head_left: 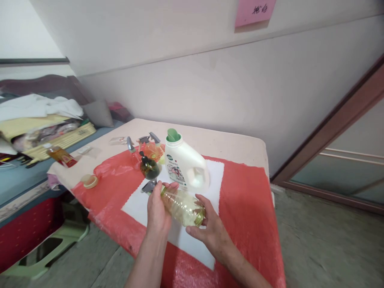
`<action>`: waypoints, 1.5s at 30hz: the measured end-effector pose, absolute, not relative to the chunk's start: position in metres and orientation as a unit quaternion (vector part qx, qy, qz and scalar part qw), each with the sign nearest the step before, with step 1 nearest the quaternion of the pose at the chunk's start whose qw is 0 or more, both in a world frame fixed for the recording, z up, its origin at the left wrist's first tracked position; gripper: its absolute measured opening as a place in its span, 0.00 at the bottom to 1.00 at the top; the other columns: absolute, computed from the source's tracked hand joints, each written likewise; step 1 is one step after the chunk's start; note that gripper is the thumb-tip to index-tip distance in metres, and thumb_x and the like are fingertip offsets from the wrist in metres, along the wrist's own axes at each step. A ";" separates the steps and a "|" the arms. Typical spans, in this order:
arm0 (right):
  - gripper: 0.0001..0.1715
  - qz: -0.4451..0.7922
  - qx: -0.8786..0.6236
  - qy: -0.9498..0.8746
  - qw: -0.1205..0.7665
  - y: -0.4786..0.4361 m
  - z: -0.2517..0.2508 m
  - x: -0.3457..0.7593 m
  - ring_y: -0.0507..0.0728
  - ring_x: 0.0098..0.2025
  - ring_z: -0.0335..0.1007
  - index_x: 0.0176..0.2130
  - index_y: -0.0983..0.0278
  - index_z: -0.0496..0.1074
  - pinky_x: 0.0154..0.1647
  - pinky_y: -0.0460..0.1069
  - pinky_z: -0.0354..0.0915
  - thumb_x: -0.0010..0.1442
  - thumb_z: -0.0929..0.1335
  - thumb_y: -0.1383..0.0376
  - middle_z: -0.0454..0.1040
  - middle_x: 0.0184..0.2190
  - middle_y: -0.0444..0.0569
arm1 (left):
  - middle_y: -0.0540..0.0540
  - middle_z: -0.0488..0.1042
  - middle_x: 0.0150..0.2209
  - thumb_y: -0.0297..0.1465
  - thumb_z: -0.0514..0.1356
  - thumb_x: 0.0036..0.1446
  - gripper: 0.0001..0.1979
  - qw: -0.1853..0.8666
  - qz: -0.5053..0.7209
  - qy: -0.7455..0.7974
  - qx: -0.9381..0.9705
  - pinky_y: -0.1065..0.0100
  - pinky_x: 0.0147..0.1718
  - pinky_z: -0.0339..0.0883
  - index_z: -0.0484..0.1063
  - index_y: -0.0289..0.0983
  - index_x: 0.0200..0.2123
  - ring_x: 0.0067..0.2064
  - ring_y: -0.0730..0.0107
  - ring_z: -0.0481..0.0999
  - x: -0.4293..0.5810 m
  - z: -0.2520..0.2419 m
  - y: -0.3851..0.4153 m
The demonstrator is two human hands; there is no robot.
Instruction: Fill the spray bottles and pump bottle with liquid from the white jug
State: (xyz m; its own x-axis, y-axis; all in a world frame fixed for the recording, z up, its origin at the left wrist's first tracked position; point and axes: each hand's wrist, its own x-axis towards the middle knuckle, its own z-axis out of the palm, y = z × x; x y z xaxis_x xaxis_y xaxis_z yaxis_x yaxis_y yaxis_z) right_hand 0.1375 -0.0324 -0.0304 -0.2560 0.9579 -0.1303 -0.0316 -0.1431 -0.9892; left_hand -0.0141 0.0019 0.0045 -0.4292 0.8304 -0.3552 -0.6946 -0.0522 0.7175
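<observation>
Between my two hands lies a clear yellow-green spray bottle point(181, 205), tilted on its side above the table. My left hand point(160, 206) is closed around its neck end, close to the grey trigger head point(148, 186). At the base end, my right hand point(208, 222) grips it with thumb and fingers. Just behind stands a large white detergent jug point(187, 164) with a green spout point(173, 135) in its uncapped mouth. Left of the jug is a dark green pump bottle point(149, 167). A white cloth point(198, 240) is spread under these things.
Several spray bottles point(153, 150) stand behind the pump bottle. A pale round cap point(89, 181) rests on the red cover point(246, 200). An amber bottle point(61, 155) lies at the table's left edge, near a cluttered bed point(18, 172). Beneath is a light green stool point(57, 248).
</observation>
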 end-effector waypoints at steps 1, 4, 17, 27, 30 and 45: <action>0.51 0.627 -0.448 -0.492 0.406 -0.032 -0.030 0.138 0.59 0.45 0.71 0.59 0.59 0.57 0.45 0.53 0.66 0.42 0.77 0.52 0.71 0.48 0.52 | 0.39 0.79 0.36 0.37 0.64 0.53 0.12 0.534 0.719 0.438 0.078 0.61 0.43 0.71 0.67 0.36 0.30 0.42 0.58 0.79 -0.013 0.005 0.001; 0.44 0.740 -0.431 -0.365 0.366 -0.029 -0.029 0.140 0.55 0.28 0.72 0.55 0.63 0.59 0.29 0.49 0.64 0.50 0.69 0.41 0.75 0.32 0.48 | 0.40 0.79 0.35 0.36 0.65 0.51 0.11 0.555 0.708 0.428 0.087 0.61 0.43 0.71 0.67 0.36 0.29 0.41 0.58 0.79 -0.012 0.007 -0.001; 0.36 0.795 -0.388 -0.292 0.364 -0.031 -0.029 0.137 0.49 0.20 0.67 0.47 0.63 0.65 0.23 0.44 0.56 0.51 0.68 0.40 0.76 0.28 0.48 | 0.41 0.77 0.37 0.46 0.67 0.51 0.20 0.586 0.651 0.467 0.126 0.64 0.37 0.70 0.72 0.35 0.38 0.38 0.61 0.78 -0.010 -0.001 -0.003; 0.41 0.691 -0.479 -0.375 0.390 -0.022 -0.024 0.147 0.56 0.34 0.74 0.57 0.60 0.64 0.35 0.52 0.66 0.51 0.70 0.42 0.74 0.42 0.51 | 0.42 0.76 0.41 0.31 0.72 0.44 0.23 0.598 0.600 0.465 0.258 0.64 0.40 0.69 0.71 0.38 0.44 0.40 0.62 0.77 -0.012 0.007 -0.012; 0.38 0.664 -0.511 -0.381 0.391 -0.021 -0.027 0.150 0.59 0.40 0.75 0.56 0.60 0.64 0.40 0.55 0.68 0.54 0.69 0.43 0.71 0.50 0.54 | 0.45 0.76 0.41 0.29 0.74 0.39 0.26 0.424 0.688 0.531 0.255 0.67 0.41 0.67 0.71 0.39 0.44 0.40 0.66 0.76 -0.032 0.001 0.001; 0.29 0.681 -0.504 -0.376 0.374 -0.018 -0.025 0.158 0.59 0.38 0.75 0.47 0.63 0.70 0.38 0.55 0.67 0.52 0.70 0.48 0.73 0.46 0.54 | 0.54 0.71 0.35 0.21 0.73 0.33 0.30 0.210 0.724 0.637 0.164 0.58 0.51 0.59 0.69 0.42 0.42 0.38 0.65 0.72 -0.122 -0.045 0.049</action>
